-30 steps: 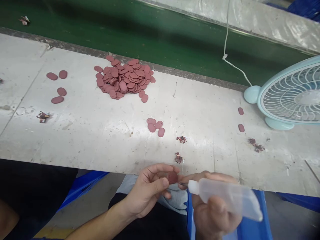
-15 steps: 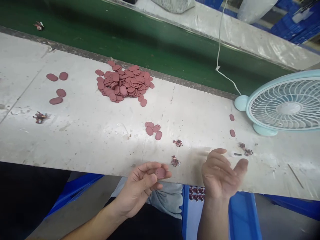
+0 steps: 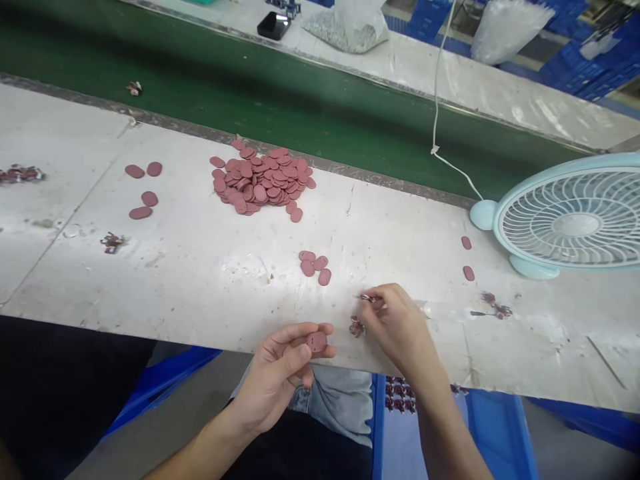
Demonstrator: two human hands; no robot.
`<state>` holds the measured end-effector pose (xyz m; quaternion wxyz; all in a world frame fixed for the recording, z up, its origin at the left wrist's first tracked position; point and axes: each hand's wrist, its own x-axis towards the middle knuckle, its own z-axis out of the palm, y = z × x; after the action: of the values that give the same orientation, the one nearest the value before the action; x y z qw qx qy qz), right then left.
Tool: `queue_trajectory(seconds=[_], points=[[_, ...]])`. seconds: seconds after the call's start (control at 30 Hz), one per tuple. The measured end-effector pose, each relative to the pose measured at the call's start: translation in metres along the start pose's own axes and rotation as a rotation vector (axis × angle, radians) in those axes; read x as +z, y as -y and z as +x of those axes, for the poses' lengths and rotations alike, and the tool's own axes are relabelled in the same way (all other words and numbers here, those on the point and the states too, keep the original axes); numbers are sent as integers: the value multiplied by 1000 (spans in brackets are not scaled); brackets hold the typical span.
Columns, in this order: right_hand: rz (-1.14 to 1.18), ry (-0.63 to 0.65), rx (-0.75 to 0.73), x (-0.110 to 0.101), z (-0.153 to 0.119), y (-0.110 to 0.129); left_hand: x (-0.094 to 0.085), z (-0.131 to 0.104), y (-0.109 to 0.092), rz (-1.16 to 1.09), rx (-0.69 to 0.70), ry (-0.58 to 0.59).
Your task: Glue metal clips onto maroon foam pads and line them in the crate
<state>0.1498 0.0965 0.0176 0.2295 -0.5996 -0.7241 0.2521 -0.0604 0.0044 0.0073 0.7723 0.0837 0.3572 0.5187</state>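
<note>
My left hand [image 3: 273, 377] pinches a reddish oval disc [image 3: 317, 343] with small dark holes between thumb and fingers, near the table's front edge. To its right, my right hand [image 3: 397, 323] has its fingertips closed on a small dark-red and white figure-like piece [image 3: 367, 298], mostly hidden by the fingers. Just below those fingertips lies a similar small figure-like piece [image 3: 357, 327] on the table. Beyond both hands sits a small group of loose oval discs [image 3: 307, 268].
A large heap of oval discs [image 3: 265, 180] lies by the green belt [image 3: 325, 120]. At right stands a light-blue fan [image 3: 575, 223] with a white cord. A blue tray [image 3: 500, 427] holding rows of small pieces is below the table edge. A phone [image 3: 274, 25] lies across the belt.
My right hand has moved left and closed on the upper of two small figure-like pieces. My left hand keeps hold of the disc. The camera view has shifted slightly.
</note>
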Motion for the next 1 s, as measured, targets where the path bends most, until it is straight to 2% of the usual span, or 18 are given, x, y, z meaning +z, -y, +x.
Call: queue_trajectory(seconds=[0.07,0.17,0.27,0.43,0.73,1.0], points=[[171,-32,129,-8,-16,10,0,0,0,10,15,4],[632,67,318,-15,-45,32,3,1,2,45,33,23],[864,160,363,-11,-62,53,7,1,5,104,73,49],[945,181,367,-4,-62,65,8,1,10,149,81,93],[853,259,375,-13,-63,59,8,0,11,220,38,74],[1015,251,353,-11,-67,54,11,4,12,297,99,104]])
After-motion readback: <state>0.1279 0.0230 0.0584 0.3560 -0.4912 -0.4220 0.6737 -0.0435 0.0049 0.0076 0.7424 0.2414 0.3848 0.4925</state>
